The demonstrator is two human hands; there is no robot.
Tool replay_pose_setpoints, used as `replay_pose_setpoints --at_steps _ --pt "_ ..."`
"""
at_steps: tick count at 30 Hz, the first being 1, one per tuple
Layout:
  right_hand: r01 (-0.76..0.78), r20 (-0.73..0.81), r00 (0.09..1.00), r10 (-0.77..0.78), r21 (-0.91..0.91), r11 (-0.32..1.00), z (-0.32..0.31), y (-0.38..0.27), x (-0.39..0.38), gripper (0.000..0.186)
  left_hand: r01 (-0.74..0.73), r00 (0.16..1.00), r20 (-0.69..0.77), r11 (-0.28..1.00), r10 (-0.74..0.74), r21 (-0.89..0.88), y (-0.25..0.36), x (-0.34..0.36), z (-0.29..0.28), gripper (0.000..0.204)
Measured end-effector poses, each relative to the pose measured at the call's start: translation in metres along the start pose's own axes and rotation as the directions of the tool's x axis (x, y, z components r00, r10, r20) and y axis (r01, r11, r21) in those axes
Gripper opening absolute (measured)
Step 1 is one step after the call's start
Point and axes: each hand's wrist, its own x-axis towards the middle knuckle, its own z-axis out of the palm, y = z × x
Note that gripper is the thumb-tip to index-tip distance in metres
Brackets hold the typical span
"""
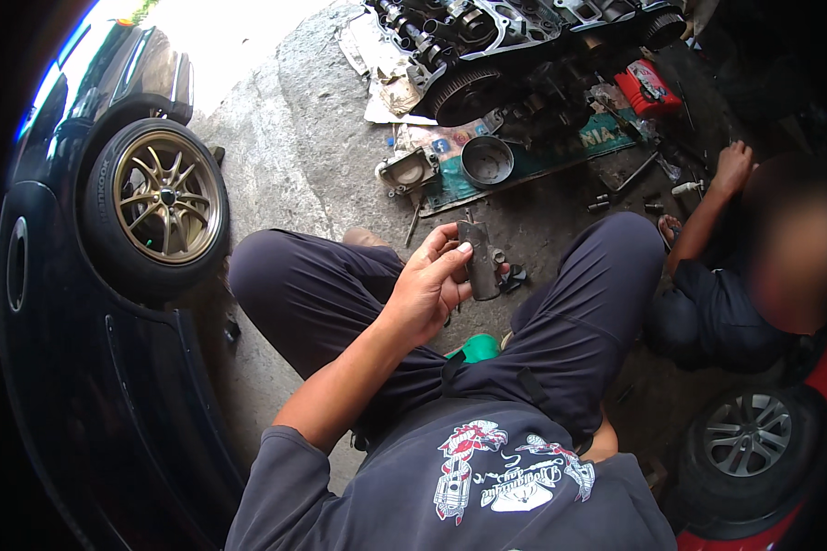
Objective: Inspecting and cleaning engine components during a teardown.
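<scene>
My left hand point(423, 289) is raised between my knees, its thumb pressed on the face of a dark, flat rectangular piece point(481, 271) with the fingers behind it. The piece stands nearly upright; its exact kind cannot be made out. Just beyond it, small dark parts point(515, 275) show near the ground. My right forearm point(603, 443) shows only briefly beside my right thigh, and the hand itself is hidden. A green object point(476, 349) lies low between my legs, partly covered by my trousers.
Ahead stands a partly dismantled engine point(464, 92) with exposed gears. Before it, a round metal pan point(487, 161) rests on a printed sheet point(450, 188), near a metal housing point(406, 172). A red container point(648, 89) and sockets point(599, 203) lie right. Another person point(730, 303) crouches there; a dark car point(41, 303) stands left.
</scene>
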Motion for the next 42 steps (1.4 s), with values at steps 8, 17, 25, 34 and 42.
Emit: replay_pose_setpoints --at_steps 8,17,25,34,42 --pt "0.064 -0.014 0.998 -0.065 -0.092 0.994 -0.015 -0.014 -0.006 0.026 -0.012 1.000 -0.012 1.000 0.012 0.007 0.005 -0.002 0.000 0.035" --pt "0.702 -0.293 0.615 -0.732 -0.218 0.677 0.001 -0.298 -0.087 0.016 -0.008 0.997 0.076 0.997 0.002 0.078 0.004 -0.004 0.007 0.041" --pt "0.697 0.350 0.593 -0.725 0.228 0.680 0.100 -0.392 -0.082 0.038 -0.076 0.994 0.078 0.997 0.078 -0.029 0.012 -0.014 0.010 0.048" --pt "0.736 0.290 0.522 -0.802 0.321 0.595 0.121 -0.368 -0.067 0.015 -0.019 0.999 0.029 1.000 0.020 -0.023 0.012 -0.015 -0.013 0.057" --pt "0.715 0.205 0.550 -0.809 0.384 0.584 0.126 -0.358 -0.066 0.013 -0.059 0.998 -0.004 0.998 0.059 0.017 0.008 -0.012 0.001 0.062"
